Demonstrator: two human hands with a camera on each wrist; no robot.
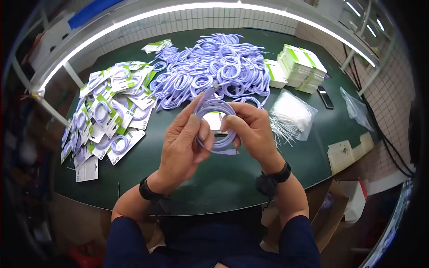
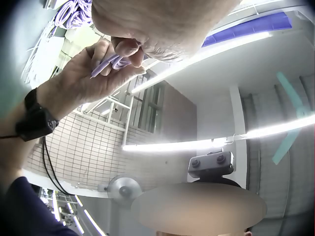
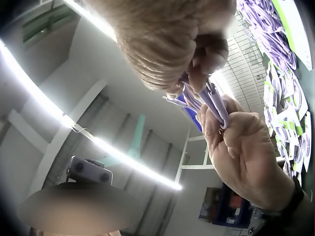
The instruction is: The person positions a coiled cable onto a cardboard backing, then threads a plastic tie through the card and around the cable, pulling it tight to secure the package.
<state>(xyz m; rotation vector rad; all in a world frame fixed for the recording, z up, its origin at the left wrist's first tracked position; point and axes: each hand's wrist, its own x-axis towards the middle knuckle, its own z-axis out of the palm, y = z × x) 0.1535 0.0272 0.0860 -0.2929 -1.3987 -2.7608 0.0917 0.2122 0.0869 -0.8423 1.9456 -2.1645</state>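
Note:
A lilac charging cable (image 1: 217, 105), wound into a round coil, is held up over the table between both hands. My left hand (image 1: 179, 145) grips the coil's left side, its thumb pressed on the strands. One cable plug (image 1: 214, 86) sticks up past the left fingertips. On the other side, my right hand (image 1: 255, 130) pinches the strands between thumb and curled fingers. The second plug (image 1: 230, 152) hangs loose below the coil, pointing right. In the right wrist view, the cable strands (image 3: 212, 105) run between the two hands.
Behind the hands lies a large heap of lilac cables (image 1: 214, 58). Carded cables (image 1: 107, 111) pile up at left. A stack of cards (image 1: 301, 67), a bag of white ties (image 1: 292, 109) and a black phone-like object (image 1: 325, 97) are at right on the green table (image 1: 178, 196).

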